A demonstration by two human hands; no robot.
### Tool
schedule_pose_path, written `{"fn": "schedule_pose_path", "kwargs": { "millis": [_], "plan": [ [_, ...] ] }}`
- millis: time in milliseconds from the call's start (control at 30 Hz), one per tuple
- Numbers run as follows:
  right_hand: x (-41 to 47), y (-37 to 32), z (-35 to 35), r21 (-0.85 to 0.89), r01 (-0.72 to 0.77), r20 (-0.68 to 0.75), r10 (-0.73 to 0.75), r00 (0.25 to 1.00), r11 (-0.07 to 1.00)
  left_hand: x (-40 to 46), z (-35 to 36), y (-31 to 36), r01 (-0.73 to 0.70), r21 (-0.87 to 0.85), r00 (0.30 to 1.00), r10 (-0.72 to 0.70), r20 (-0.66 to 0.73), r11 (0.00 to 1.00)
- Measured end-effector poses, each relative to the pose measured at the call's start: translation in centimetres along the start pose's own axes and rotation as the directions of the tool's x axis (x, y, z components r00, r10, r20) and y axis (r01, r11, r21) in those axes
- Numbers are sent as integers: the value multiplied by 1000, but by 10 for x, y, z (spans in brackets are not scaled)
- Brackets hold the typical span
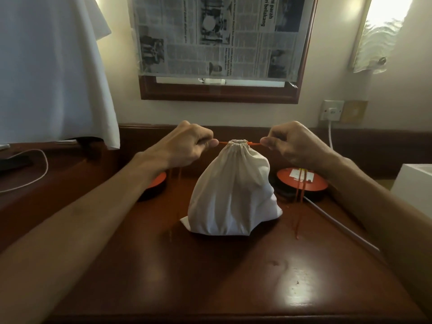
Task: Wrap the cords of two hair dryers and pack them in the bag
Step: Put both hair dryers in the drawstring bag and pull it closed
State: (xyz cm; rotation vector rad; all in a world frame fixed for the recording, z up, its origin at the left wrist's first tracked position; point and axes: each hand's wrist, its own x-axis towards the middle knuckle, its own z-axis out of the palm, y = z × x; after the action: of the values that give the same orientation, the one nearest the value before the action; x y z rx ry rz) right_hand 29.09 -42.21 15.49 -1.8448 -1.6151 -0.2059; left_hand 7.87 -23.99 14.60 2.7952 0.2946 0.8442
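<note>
A cream cloth drawstring bag (231, 195) stands upright in the middle of the dark wooden table (210, 277), bulging, its mouth gathered tight at the top. An orange drawstring (223, 143) runs out of both sides of the mouth. My left hand (187, 146) pinches the string on the left, and my right hand (294, 143) pinches it on the right, pulled taut between them. Loose orange string ends hang down from the hands to the tabletop (299, 197). The hair dryers are hidden; I see none outside the bag.
Two black round objects with orange tops sit behind the bag, left (156, 183) and right (301, 181). A white cable (339, 223) crosses the table's right side from a wall socket (332, 110). A white cloth (53, 66) hangs at left; a white box (413, 185) is at right.
</note>
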Motion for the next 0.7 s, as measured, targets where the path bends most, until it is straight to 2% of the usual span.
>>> {"fn": "schedule_pose_path", "kwargs": {
  "millis": [133, 233, 333, 433, 500, 567, 600, 700],
  "plan": [
    [-5, 0, -3, -9, 20, -16, -20, 1000, 1000, 1, -6, -1, 21, 29, 999, -22, 31, 999],
    [-9, 4, -3, 19, -70, 38, 69, 997, 997, -1, -6, 4, 86, -12, 994, -86, 65, 996],
    [-26, 7, 10, 172, -197, 141, 174, 975, 965, -15, -2, 9, 206, -221, 974, -179, 136, 953],
    [-53, 10, 32, 260, -249, 167, 211, 963, 933, -35, 9, 21, 273, -485, 960, -206, 188, 831],
    [-79, 10, 53, 334, -260, 178, 210, 961, 906, -54, 20, 33, 268, -577, 958, -151, 243, 772],
    [-108, 6, 78, 423, -279, 195, 214, 957, 862, -76, 35, 39, 234, -601, 957, -74, 279, 764],
    [-122, 3, 90, 454, -267, 176, 209, 962, 850, -90, 43, 40, 213, -602, 961, -53, 272, 769],
    [-156, 2, 121, 543, -239, 72, 239, 968, 805, -129, 59, 52, 158, -610, 986, -92, 138, 776]
  ]
}}
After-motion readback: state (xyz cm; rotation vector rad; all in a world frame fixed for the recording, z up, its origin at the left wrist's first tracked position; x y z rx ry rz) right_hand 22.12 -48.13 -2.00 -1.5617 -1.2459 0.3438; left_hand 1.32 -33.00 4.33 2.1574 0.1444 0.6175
